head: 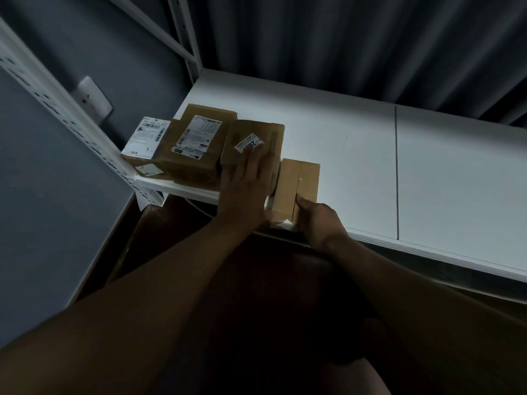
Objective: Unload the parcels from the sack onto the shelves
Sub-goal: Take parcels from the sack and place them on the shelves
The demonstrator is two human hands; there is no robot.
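A white shelf carries a row of brown parcels at its left end. Three stand packed together against the upright: the label box, the mid box and the tall box. A fourth, the slim box, lies just right of them at the front edge.

The slim box's long axis runs from the front edge back into the shelf, parallel to the tall box's side. Its near end sits at the lip, or perhaps a little over it; the dim view does not settle that.

The left hand lies flat, fingers straight and together, across the tall box's near right corner, beside the slim box's left face. The right hand grips the slim box's near right corner, fingers curled against its right side, thumb on top.

So the box sits between the hands, with the right hand at its near end and the free shelf depth straight ahead of the fingers. The likely move is a push along the long axis, inward and leftward, to close the narrow gap to the tall box. The sack is not in view.
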